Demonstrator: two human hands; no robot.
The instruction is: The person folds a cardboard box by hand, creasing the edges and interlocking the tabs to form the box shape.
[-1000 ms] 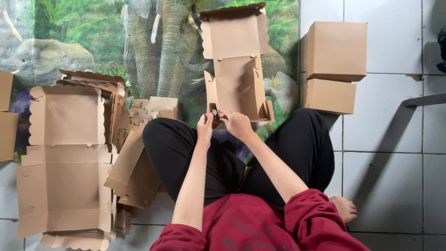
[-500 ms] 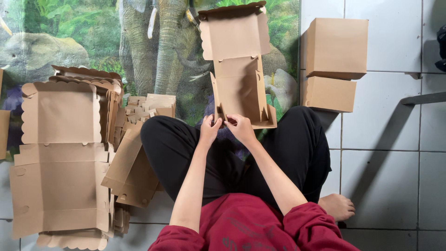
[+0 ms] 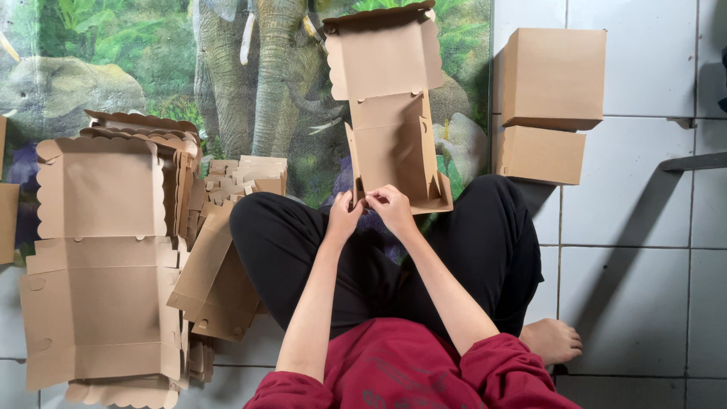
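Note:
A half-folded brown cardboard box (image 3: 390,113) with a scalloped lid lies open on the floor mat in front of my crossed legs. My left hand (image 3: 344,216) and my right hand (image 3: 392,207) meet at the box's near left corner, fingers pinching the cardboard flap there. The box's side walls stand up; its lid lies flat, pointing away from me.
A stack of flat unfolded box blanks (image 3: 98,250) lies at my left, with more blanks (image 3: 219,280) against my left knee. Two closed brown boxes (image 3: 553,76) (image 3: 541,155) stand on white tiles at the right. An elephant-print mat (image 3: 250,76) covers the floor ahead.
Both hands stay pinched together at the box's near left corner. The box and hands have shifted slightly toward me in the view.

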